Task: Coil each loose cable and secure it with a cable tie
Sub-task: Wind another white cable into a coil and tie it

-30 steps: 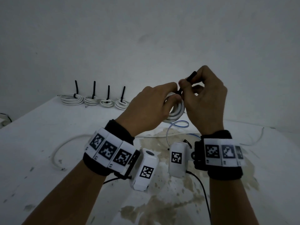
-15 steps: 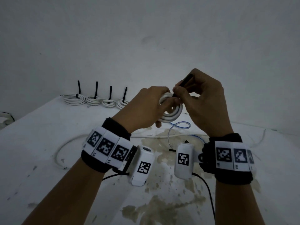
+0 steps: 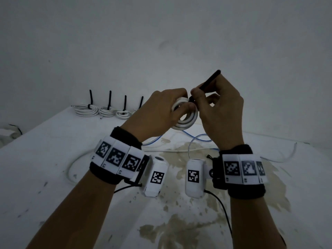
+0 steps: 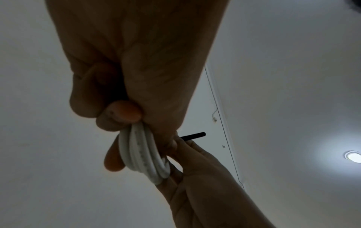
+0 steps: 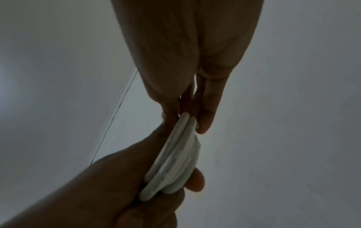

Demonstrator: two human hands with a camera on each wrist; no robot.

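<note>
Above the table my left hand (image 3: 172, 106) grips a coiled white cable (image 3: 186, 119), its fingers curled round the loops. The same coil (image 4: 144, 155) fills the left wrist view and shows edge-on as the coil (image 5: 175, 160) in the right wrist view. My right hand (image 3: 212, 103) pinches a black cable tie (image 3: 210, 79) at the top of the coil; the tie's free tail sticks up to the right. The tie's tail (image 4: 193, 136) juts out behind my left thumb. Where the tie wraps the coil is hidden by my fingers.
Several coiled white cables (image 3: 106, 112) with upright black ties stand in a row at the table's far left edge by the wall. A loose white cable (image 3: 77, 164) and a blue-white cable (image 3: 199, 139) lie on the stained white table (image 3: 53, 186).
My right hand has pulled the black tie's tail up and to the right, so more of it sticks out. Both hands and the coil stay at about the same place.
</note>
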